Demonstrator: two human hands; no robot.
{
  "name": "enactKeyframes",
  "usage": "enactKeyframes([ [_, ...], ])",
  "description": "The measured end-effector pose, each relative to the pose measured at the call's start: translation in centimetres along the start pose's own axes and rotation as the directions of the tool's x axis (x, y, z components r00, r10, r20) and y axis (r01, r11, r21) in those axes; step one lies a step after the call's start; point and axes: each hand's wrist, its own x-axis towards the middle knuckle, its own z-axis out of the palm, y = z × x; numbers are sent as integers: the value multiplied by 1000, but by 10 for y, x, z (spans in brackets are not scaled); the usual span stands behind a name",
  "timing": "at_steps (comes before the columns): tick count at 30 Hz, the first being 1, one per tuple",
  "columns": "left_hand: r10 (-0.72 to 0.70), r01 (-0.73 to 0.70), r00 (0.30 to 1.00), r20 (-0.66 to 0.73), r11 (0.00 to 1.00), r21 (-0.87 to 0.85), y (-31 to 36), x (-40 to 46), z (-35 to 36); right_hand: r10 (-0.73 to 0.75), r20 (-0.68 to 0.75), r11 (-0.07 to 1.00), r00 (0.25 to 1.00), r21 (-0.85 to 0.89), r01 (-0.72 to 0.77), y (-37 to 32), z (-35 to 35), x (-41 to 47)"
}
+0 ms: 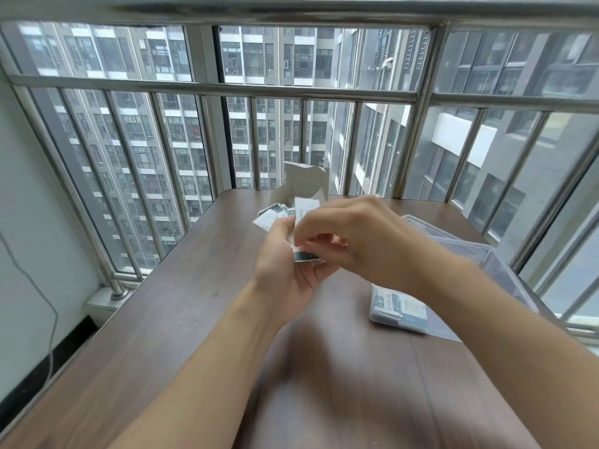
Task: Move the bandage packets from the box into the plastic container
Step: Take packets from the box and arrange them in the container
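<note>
Above the middle of the brown table (181, 312), both hands meet over a small stack of white and dark-green bandage packets (304, 212). My left hand (285, 267) cups the stack from below, palm up. My right hand (353, 234) reaches over it, its fingertips pinching the packets' lower end. Behind the hands stands the open white cardboard box (303, 181), flaps up, with several loose packets (270, 215) lying at its base. To the right sits the clear plastic container (505, 270), with packets (400, 306) inside near its front wall.
A clear lid (421, 223) lies behind the container. A steel railing (227, 89) and window glass fence the table's far and right sides. A white wall with a thin cable (48, 306) is at the left.
</note>
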Motion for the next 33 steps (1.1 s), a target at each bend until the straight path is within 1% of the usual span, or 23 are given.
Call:
enactKeyframes([
  [3, -31, 31, 999, 44, 1000, 3, 0, -1, 0, 65, 101, 995, 993, 73, -72, -2, -1, -1],
  [5, 10, -11, 1000, 11, 997, 76, -5, 0, -1, 126, 163, 971, 978, 182, -155, -1, -4, -2],
  [6, 42, -38, 999, -27, 990, 133, -8, 1, -1, 163, 156, 946, 974, 256, -200, 0, -7, -2],
  [7, 61, -47, 996, -66, 979, 197, -10, 1, -1, 215, 102, 921, 971, 311, -237, 3, -11, -2],
  [8, 74, -50, 993, -87, 966, 254, -11, 2, -1, 279, 16, 908, 960, 322, -269, 6, -14, -2],
  [9, 81, -53, 993, -83, 954, 294, -11, 1, -1, 350, -56, 900, 935, 296, -320, 9, -18, -2],
  [10, 82, -59, 995, -57, 941, 334, -11, 1, -1, 424, -83, 883, 902, 261, -391, 13, -20, -2],
  [12, 74, -74, 997, 16, 898, 433, -11, -1, 0, 548, -23, 817, 836, 230, -529, 15, -19, -4],
  [14, 80, -105, 994, 70, 849, 518, -14, -3, 2, 634, 10, 732, 773, 316, -604, 17, -11, -4],
  [16, 100, -127, 992, 79, 838, 531, -16, -3, 3, 684, 3, 654, 730, 442, -614, 21, -5, -3],
  [18, 113, -124, 992, 53, 857, 500, -15, -2, 4, 703, 30, 596, 710, 520, -612, 23, -5, -3],
  [20, 91, -95, 995, 29, 899, 428, -13, -3, 6, 706, 45, 574, 706, 548, -609, 23, -7, -3],
  [22, 58, -67, 998, 34, 927, 370, -13, -2, 6, 715, 56, 549, 697, 572, -609, 24, -9, -4],
  [25, 81, -93, 996, 48, 907, 412, -16, -1, 3, 714, 104, 502, 692, 613, -610, 26, -9, -5],
  [27, 120, -118, 993, 24, 893, 433, -18, -1, 1, 705, 114, 494, 700, 630, -600, 24, -7, -5],
  [29, 140, -119, 990, -12, 884, 452, -19, 1, 0, 702, 104, 511, 704, 615, -600, 22, -2, -5],
  [33, 182, -139, 982, -52, 878, 458, -18, 2, 1, 730, 67, 524, 680, 584, -620, 19, 1, -4],
])
